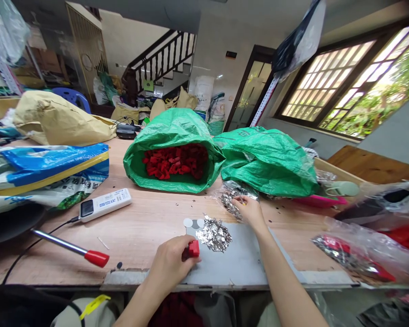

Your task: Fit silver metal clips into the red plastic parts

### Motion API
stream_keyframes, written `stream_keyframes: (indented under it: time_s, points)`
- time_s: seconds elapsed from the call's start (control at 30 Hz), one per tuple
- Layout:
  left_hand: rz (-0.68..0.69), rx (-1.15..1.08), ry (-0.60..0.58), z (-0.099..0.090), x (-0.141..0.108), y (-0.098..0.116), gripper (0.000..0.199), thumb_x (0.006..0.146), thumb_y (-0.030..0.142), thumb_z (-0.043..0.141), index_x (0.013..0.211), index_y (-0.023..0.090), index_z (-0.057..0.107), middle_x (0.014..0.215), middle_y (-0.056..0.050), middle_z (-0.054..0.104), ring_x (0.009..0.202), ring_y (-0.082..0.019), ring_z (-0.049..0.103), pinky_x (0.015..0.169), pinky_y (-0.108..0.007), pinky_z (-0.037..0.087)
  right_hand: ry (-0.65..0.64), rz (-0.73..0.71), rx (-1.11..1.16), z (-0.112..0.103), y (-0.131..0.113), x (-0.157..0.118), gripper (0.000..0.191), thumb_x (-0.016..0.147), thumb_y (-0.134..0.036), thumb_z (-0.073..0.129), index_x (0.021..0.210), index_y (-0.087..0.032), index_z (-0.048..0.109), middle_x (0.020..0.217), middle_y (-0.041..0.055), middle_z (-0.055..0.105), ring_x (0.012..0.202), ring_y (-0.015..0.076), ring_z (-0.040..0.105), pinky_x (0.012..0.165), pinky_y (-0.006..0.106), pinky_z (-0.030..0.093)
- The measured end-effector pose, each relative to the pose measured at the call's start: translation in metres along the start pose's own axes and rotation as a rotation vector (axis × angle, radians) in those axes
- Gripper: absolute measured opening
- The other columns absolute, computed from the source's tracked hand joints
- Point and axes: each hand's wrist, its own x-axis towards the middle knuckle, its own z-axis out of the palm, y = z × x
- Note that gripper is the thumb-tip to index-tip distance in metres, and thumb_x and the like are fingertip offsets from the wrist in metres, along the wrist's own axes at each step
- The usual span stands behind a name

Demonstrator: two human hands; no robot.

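Between the thumb and fingers of my left hand is a small red plastic part, held low over the near edge of a grey mat. A heap of shiny flat metal pieces lies on the mat, just beyond that hand. My right hand reaches forward to a clear plastic bag holding more small metal pieces. Its fingers are pinched together at the pieces; what they grip, if anything, is too small to make out.
Behind the mat, an open green woven sack holds many red plastic parts. A second green sack lies to its right. Leftward are a white handheld device with a cable and a red-handled lever. Bagged parts lie at right.
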Motion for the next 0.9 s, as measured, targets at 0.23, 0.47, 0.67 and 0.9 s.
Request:
stream_keyframes:
  time_s: [0.23,0.47,0.67,0.9]
  points:
    - [-0.207,-0.332,0.07,-0.003,0.002,-0.001,0.019,0.078,0.023,0.069,0.097,0.022,0.066,0.082,0.001,0.072,0.067,-0.015,0.064,0.062,-0.025,0.051,-0.183,0.169,0.415,-0.006,-0.027,-0.027,0.052,0.055,-0.059,0.08,0.081,-0.019,0.061,0.048,-0.0133,0.024,0.042,0.0063,0.017,0.04,0.022,0.015]
    - [-0.28,-0.671,0.363,-0.005,0.008,-0.004,0.029,0.073,0.03,0.079,0.093,0.017,0.064,0.095,-0.006,0.075,0.089,-0.018,0.071,0.08,-0.028,0.057,-0.484,0.256,0.704,0.026,-0.074,-0.11,0.044,0.067,-0.052,0.084,0.082,-0.018,0.062,0.049,-0.0131,0.025,0.043,0.0044,0.014,0.039,0.019,0.014]
    - [-0.172,-0.52,0.402,0.0,0.002,-0.002,0.026,0.074,0.028,0.081,0.094,0.017,0.069,0.096,-0.005,0.075,0.089,-0.019,0.071,0.082,-0.031,0.059,-0.421,0.187,0.607,0.056,-0.083,-0.142,0.038,0.068,-0.051,0.082,0.078,-0.017,0.067,0.055,-0.0059,0.044,0.045,0.0068,0.025,0.043,0.023,0.018]
    - [-0.053,-0.356,0.427,0.003,0.0,-0.001,0.021,0.08,0.029,0.076,0.097,0.018,0.071,0.095,-0.006,0.075,0.087,-0.018,0.071,0.078,-0.029,0.06,-0.342,-0.025,0.327,0.056,-0.075,-0.145,0.025,0.078,-0.044,0.071,0.076,-0.019,0.072,0.058,-0.0013,0.053,0.052,0.0128,0.036,0.051,0.027,0.026]
